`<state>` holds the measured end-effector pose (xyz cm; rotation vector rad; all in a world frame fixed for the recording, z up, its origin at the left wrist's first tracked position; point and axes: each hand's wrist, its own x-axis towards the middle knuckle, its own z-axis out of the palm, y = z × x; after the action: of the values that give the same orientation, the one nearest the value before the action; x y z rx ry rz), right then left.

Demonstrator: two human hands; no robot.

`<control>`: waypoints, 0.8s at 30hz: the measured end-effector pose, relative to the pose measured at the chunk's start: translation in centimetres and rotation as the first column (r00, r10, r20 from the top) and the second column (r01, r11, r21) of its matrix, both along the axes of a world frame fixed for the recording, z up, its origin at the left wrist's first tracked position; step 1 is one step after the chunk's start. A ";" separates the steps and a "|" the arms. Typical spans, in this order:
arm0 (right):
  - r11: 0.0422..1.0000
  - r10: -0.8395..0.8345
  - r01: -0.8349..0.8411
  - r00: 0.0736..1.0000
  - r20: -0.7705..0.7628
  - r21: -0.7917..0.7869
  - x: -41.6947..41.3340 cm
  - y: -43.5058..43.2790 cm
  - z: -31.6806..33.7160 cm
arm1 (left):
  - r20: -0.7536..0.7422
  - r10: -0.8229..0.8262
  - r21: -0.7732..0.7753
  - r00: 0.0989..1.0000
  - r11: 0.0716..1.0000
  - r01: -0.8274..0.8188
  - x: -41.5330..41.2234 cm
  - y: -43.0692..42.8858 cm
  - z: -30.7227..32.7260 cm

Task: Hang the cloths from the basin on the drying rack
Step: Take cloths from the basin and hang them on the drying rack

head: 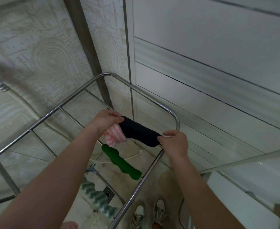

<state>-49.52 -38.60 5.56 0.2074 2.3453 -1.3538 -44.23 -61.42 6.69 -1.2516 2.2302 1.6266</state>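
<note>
The rack [136,192] is shiny steel tube, bent to rounded corners, with thinner straight rods crossing it. We count four cloths, all of a nubby, knitted-looking weave. The navy cloth [139,133] is stretched into a long band over a rod near the rack's far right corner. A pink-and-white checked cloth [114,136] bunches at its left end. A plain green cloth [121,162] drapes in soft waves along the next rod toward us. A green-and-white striped cloth [96,195] hangs lower and nearer, blurred.

Both our forearms reach forward over the rack, bare. Our left hand [105,120] is turned palm down, its thumb and curled fingers pinching the navy cloth's left end. The checked cloth sits just under that palm, and we cannot tell whether the hand also holds it or it hangs by itself. Our right hand [175,142] pinches the navy cloth's right end between thumb and forefinger, the other fingers curled in, close to the rack's side rail.

Below the rods we see a round, perforated floor drain [108,193] and two pale laced shoes [139,214]. The left wall is rough, embossed with rings. The right wall is smooth glossy tile.
</note>
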 end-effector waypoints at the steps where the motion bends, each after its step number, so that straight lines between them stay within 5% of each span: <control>1: 1.000 0.003 -0.003 1.000 -0.022 0.019 0.1 0.4 0.0 | 0.007 -0.022 -0.013 1.000 1.000 0.022 0.0 0.1 -0.1; 7: 0.952 0.206 -0.157 0.964 -0.170 0.264 1.1 0.4 -0.1 | 0.088 -0.088 -0.152 0.992 0.983 0.101 -0.1 1.0 -1.4; 17: 0.851 0.389 -0.220 0.875 -0.290 0.478 2.0 0.9 0.0 | 0.009 -0.093 -0.231 0.996 0.968 0.093 -0.7 1.7 -1.5; 24: 0.761 0.607 -0.357 0.688 -0.398 0.542 1.9 0.8 -0.2 | -0.023 -0.104 -0.259 0.994 0.961 0.095 -0.8 1.7 -1.6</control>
<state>-47.67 -37.83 5.33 -0.7741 2.8451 -0.6562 -44.98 -59.67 5.13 -1.1472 2.5489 1.3688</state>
